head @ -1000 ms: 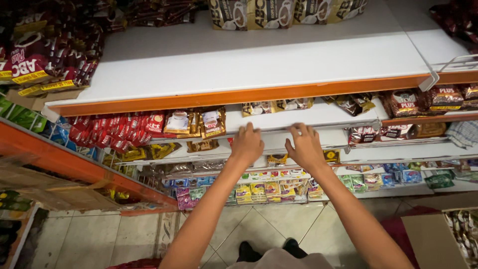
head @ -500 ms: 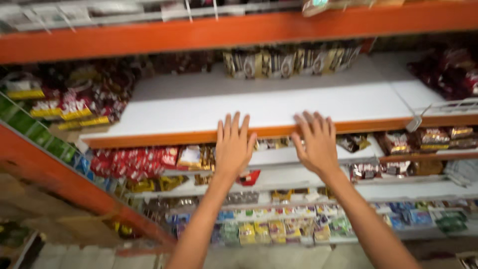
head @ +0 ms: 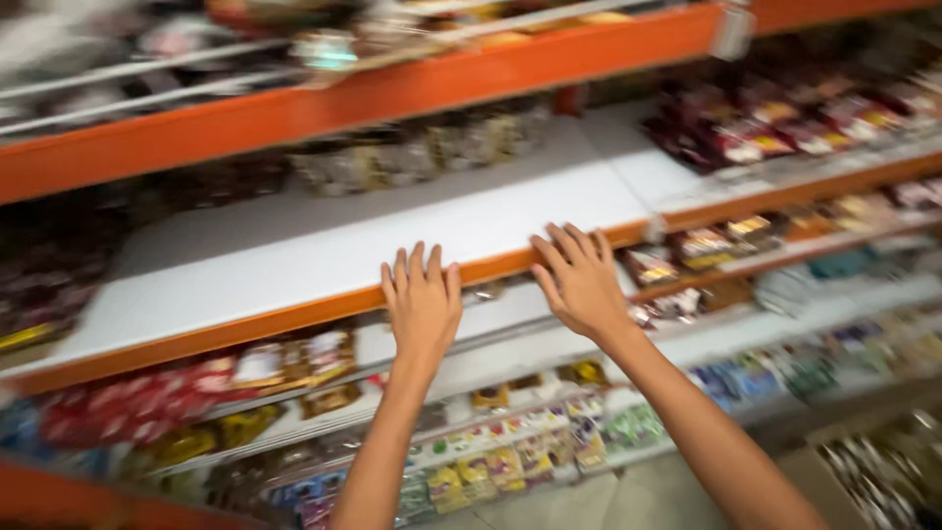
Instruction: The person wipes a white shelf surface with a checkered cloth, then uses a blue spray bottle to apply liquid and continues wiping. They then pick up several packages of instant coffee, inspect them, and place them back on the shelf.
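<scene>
White shelf [head: 294, 260] — left hand [head: 423, 306], right hand [head: 581, 283] spread at its orange edge

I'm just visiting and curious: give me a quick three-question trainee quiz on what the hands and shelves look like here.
1. True or false: the left hand holds a packet.
2. The white shelf that both hands reach toward has a front edge of which colour? A) blue B) orange C) green
3. Fill in: the right hand has its fingers ____.

Key: 1 false, both hands are empty; 2 B; 3 spread.
</scene>
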